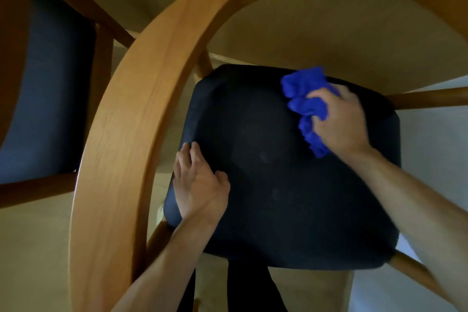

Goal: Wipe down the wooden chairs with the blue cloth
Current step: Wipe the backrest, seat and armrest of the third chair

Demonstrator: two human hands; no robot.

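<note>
1. The curved light-wood chair back rail arcs over the seat between me and the second chair; I lean in over it because that is the only way to reach the cushion from here.
2. The dark padded square seat cushion lies flat under both my arms, so I can press down on it as I wipe.
3. A second wooden chair with a blue-grey seat pad stands just beside, on my left, not yet touched by the cloth as far as I can judge.
4. My left hand lies flat, fingers straight, on the cushion's left edge, holding nothing; I judge it steadies the chair.
5. My right hand has its grip curled round the bunched blue cloth, pressing it onto the cushion's far right part, near the wooden leg rail.
</note>
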